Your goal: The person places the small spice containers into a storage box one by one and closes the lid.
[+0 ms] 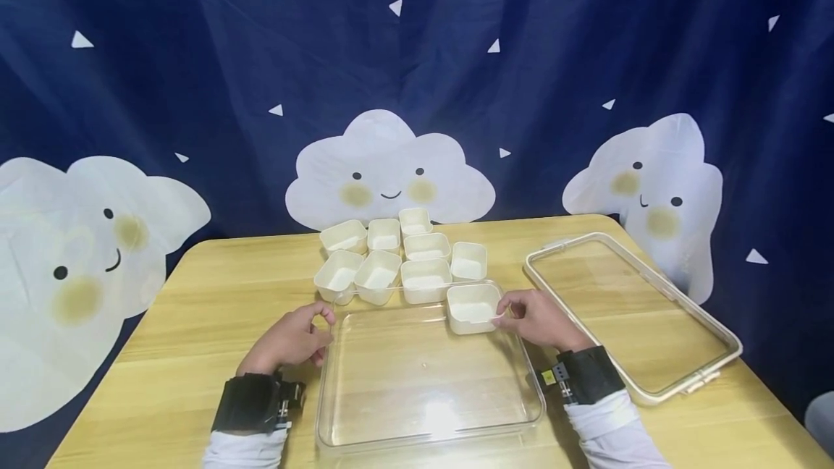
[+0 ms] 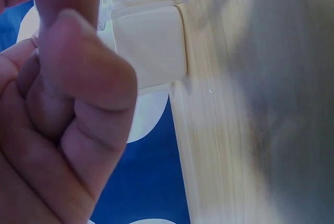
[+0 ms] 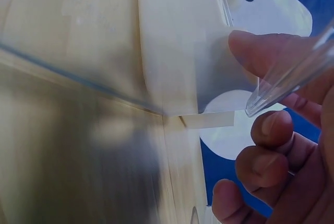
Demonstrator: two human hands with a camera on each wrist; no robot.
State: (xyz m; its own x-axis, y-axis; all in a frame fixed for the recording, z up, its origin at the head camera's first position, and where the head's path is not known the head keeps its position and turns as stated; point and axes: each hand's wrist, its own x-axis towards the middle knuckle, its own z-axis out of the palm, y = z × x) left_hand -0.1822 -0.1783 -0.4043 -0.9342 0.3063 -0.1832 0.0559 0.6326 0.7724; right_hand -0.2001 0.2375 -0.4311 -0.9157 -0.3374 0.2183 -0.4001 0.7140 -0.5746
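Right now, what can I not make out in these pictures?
Head view: pale rounded object, cut off by the right edge; unidentifiable.
Head view: pale wooden table, its near side cut off by the bottom edge.
Head view: whether the left hand touches the clear rectangular plastic box; any gap is too small to judge.
Right wrist view: cream squarish cup held by the right hand, cut off by the top edge.

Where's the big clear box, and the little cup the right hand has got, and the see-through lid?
Clear box (image 1: 404,375): head view, on its bare floor.
Little cup (image 1: 472,307): head view, on its inside.
See-through lid (image 1: 632,317): head view, on its clear middle.
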